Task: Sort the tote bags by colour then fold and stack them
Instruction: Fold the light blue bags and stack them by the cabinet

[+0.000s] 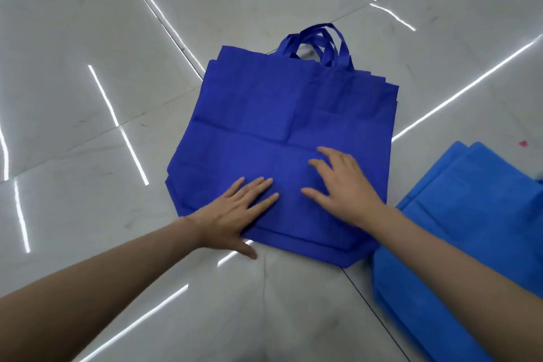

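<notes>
Left hand [235, 209] and right hand [343, 188] flat on a pile of dark blue tote bags [279, 114].
Both hands lie with fingers straight and spread, pressing the near half of the top bag and gripping nothing; the left thumb rests off the hem on the tiled floor [88, 97]. The pile sits mid-floor with its handles [320, 44] at the far end, and a pile of lighter blue bags [458, 238] lies just to the right. The cloth looks thin, light and limp. It holds creases and may slide on the glossy tiles, so the corners or the bottom hem seem the surest hold for folding. Every bag lies flat and looks empty; no other container shows.
</notes>
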### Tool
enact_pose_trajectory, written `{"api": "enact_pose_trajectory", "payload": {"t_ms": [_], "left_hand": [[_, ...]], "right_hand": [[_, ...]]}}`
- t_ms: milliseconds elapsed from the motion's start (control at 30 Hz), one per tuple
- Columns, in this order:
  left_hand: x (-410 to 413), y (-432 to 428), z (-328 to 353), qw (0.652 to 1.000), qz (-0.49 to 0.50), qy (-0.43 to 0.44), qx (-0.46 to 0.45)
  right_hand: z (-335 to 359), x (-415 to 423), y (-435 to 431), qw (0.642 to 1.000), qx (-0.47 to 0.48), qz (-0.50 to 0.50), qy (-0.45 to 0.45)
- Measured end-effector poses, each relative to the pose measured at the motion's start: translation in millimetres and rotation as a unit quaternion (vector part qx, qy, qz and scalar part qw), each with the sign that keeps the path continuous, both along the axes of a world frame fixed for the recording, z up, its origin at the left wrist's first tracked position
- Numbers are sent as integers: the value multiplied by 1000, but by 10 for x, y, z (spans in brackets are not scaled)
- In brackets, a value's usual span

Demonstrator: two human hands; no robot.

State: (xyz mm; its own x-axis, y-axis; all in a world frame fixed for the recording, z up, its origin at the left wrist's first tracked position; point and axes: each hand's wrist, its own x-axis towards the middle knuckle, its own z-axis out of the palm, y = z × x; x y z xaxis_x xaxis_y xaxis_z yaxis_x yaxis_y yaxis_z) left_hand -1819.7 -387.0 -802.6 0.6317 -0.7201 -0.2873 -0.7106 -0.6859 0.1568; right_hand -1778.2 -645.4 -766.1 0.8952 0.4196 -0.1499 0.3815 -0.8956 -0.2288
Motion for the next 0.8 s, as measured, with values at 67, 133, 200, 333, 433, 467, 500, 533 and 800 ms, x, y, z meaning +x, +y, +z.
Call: {"api": "enact_pose_trajectory", "payload": {"t_ms": [67, 133, 200, 333, 433, 467, 500, 533, 800], "left_hand": [[21, -8, -4, 999, 28, -15, -4], [77, -17, 56, 999, 18, -39, 17], [115, -46, 72, 999, 10, -49, 16], [134, -97, 61, 997, 54, -33, -39], [233, -102, 45, 996, 69, 2, -65], [273, -96, 53, 995, 67, 19, -66], [316, -90, 55, 996, 67, 28, -59], [357, -90, 57, 996, 66, 26, -53], [559, -480, 90, 996, 57, 43, -50]], "right_hand": [[-123, -231, 134, 990, -82, 91, 63], [-273, -476, 206, 981, -125, 140, 47], [-396, -579, 242, 980, -130, 147, 6], [-439, -437, 239, 982, -106, 151, -36], [-327, -226, 211, 982, -64, 174, -28], [-262, -113, 191, 985, -33, 168, -20], [-186, 16, 168, 990, 0, 143, -19], [-139, 170, 132, 992, 37, 110, -44], [-43, 1748, -330, 979, 63, -186, -62]]}}
